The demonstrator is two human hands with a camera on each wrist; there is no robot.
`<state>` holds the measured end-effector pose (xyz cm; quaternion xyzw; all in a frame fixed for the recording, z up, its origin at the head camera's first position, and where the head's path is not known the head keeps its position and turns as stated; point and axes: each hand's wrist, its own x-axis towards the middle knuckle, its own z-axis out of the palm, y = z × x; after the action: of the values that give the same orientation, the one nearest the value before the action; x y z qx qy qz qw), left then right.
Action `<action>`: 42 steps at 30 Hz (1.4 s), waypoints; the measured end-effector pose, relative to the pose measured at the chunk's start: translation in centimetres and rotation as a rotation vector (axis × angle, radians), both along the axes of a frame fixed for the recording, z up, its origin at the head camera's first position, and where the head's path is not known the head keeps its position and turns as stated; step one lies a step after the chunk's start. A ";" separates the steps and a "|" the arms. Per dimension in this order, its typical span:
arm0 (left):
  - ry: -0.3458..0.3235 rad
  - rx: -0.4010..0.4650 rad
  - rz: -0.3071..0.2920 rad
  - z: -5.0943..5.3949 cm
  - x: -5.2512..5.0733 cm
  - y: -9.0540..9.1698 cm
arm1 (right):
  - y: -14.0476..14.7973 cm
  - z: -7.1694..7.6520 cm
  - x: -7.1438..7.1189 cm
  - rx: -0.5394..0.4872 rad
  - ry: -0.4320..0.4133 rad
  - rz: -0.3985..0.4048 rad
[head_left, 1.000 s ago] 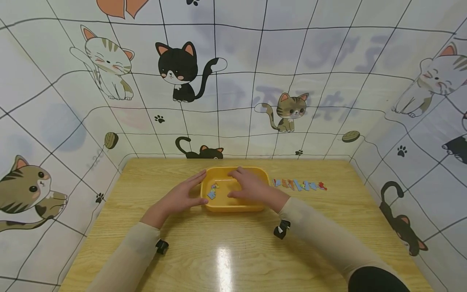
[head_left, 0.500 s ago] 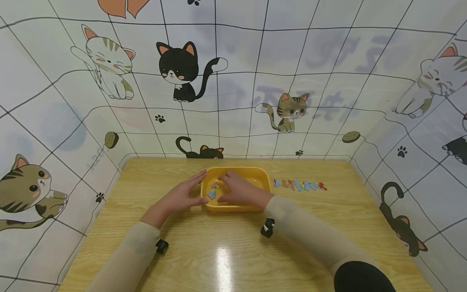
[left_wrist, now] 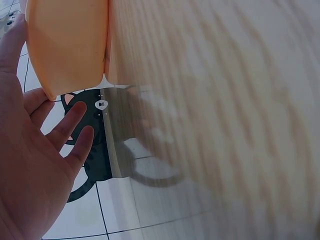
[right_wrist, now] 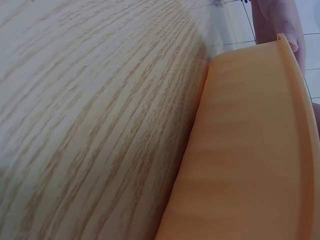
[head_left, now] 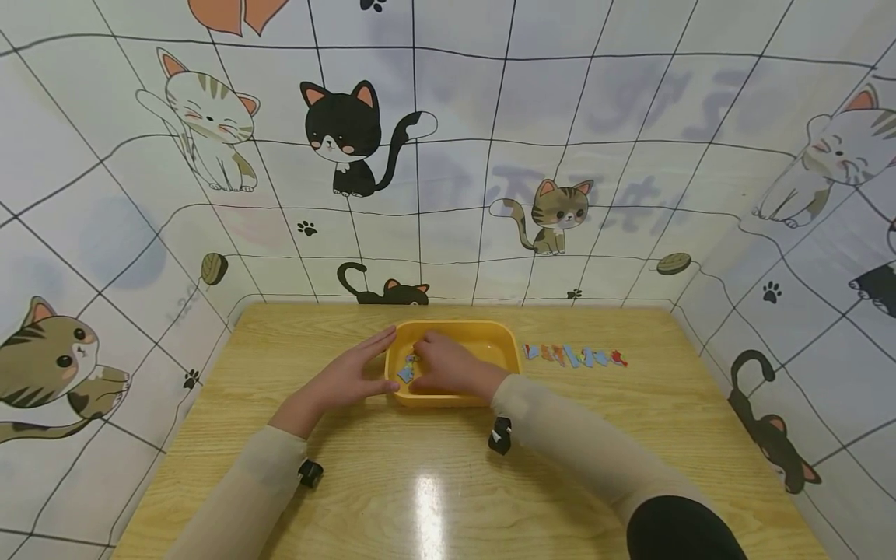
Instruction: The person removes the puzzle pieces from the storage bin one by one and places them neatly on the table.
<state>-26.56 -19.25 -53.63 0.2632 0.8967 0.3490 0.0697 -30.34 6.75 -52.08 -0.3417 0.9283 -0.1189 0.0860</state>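
A yellow plastic tray (head_left: 501, 402) stands on the table with a few small blue and yellow flat cut pieces (head_left: 406, 373) in its left end. My left hand (head_left: 350, 379) touches the tray's left end, thumb and forefinger apart at the two corners. In the left wrist view, the other fingers (left_wrist: 82, 145) spread loosely beside the tray wall (left_wrist: 70, 45). Inside the tray, my right hand (head_left: 451, 365) reaches to the pieces, fingers bent downward and thumb apart from them; its fingertips are partly hidden. The right wrist view shows mainly the tray's outer side (right_wrist: 250, 125).
To the right of the tray, several small blue, orange and red pieces (head_left: 574, 356) lie in a row on the wooden table (head_left: 392, 482). Cat-patterned wall sheets (head_left: 462, 171) enclose the table at the back and sides.
My right hand has moved left inside the tray, down to the pieces at its left end, and its fingers have bent more. The left hand and the tray have stayed in place.
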 end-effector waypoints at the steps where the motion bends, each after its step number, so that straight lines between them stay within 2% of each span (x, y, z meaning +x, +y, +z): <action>1: -0.001 0.001 -0.001 0.0 0.0 0.0 | -0.1 0.0 0.0 -0.002 0.004 0.001; 18: -0.008 0.001 -0.004 0.4 0.1 0.1 | -0.6 -0.1 0.0 -0.004 -0.009 -0.049; 37: 0.002 0.004 -0.005 0.4 0.1 0.1 | -0.9 -0.4 -0.1 -0.021 -0.025 -0.033; 42: -0.006 0.008 -0.001 0.4 0.2 0.1 | -0.5 -0.1 -0.2 -0.041 -0.051 -0.026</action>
<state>-26.37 -19.16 -53.21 0.2631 0.8949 0.3534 0.0714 -30.49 6.28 -52.17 -0.3284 0.9275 -0.1475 0.1012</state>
